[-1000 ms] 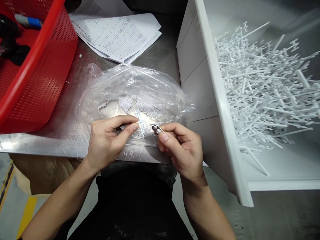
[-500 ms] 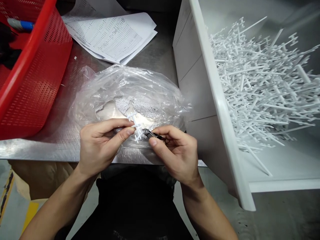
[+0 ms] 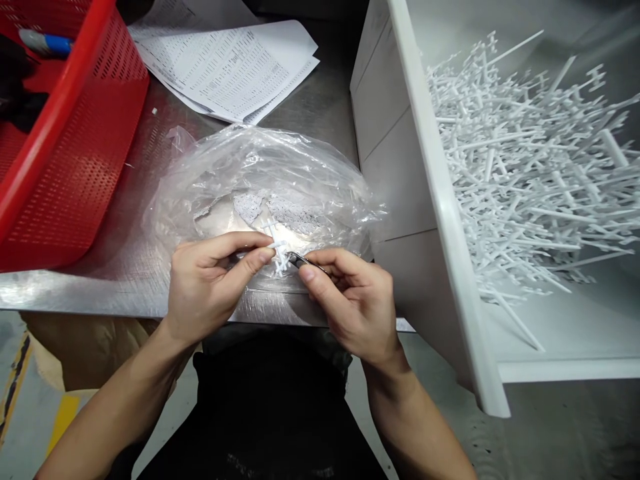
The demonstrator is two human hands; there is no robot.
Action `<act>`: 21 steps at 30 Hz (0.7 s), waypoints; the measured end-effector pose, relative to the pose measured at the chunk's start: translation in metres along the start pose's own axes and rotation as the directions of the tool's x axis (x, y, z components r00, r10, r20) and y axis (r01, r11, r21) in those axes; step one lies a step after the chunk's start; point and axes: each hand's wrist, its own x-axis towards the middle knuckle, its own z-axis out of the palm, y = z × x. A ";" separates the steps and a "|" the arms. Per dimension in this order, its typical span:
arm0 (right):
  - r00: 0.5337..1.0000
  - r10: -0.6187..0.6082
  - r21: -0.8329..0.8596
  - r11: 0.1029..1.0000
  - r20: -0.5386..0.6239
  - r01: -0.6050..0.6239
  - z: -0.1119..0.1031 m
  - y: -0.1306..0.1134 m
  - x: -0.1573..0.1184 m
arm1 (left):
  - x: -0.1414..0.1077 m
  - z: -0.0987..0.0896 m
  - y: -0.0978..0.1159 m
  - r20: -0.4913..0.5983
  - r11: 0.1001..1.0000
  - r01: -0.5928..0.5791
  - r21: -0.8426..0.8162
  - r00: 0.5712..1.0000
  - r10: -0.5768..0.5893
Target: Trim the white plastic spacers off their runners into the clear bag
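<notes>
Between the thumb and forefinger of my left hand (image 3: 215, 277) is a white branched plastic sprue (image 3: 279, 250), held over the opening of a clear plastic bag (image 3: 250, 157). My right hand (image 3: 350, 293) is closed round small metal nail clippers (image 3: 296, 259). Their jaws are at the right side of the sprue; whether they bite on it I cannot tell. Part of the clippers is hidden by my fingers. Inside the bag, pale material with a speckled piece (image 3: 293, 212) shows.
A red perforated basket (image 3: 95, 153) stands at left, with a blue-and-grey cylinder (image 3: 47, 43) and dark items inside. Printed sheets (image 3: 225, 67) lie behind the bag. At right, a white bin (image 3: 450, 220) holds a heap of white sprues (image 3: 530, 180). The metal table (image 3: 115, 287) ends near my body.
The sprue has turned and shifted slightly to the right in my left fingers. The clippers stay beside it, at a slightly different angle. The whole view has shifted a little.
</notes>
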 end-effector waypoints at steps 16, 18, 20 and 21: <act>0.986 0.087 0.182 0.981 -0.139 -0.061 0.004 0.004 0.002 | -0.014 0.003 0.000 -0.157 0.914 -0.104 -0.393 0.987 0.045; 0.988 0.074 0.164 0.985 -0.137 -0.051 0.005 0.004 0.002 | -0.015 0.004 0.000 -0.168 0.853 -0.069 -0.518 0.985 -0.022; 0.989 0.054 0.143 0.989 -0.138 -0.034 0.006 0.004 0.001 | -0.014 0.003 0.000 -0.154 0.804 -0.030 -0.594 0.985 -0.078; 0.989 0.040 0.131 0.991 -0.140 -0.022 0.006 0.005 0.001 | -0.013 0.002 0.000 -0.138 0.789 -0.008 -0.615 0.986 -0.097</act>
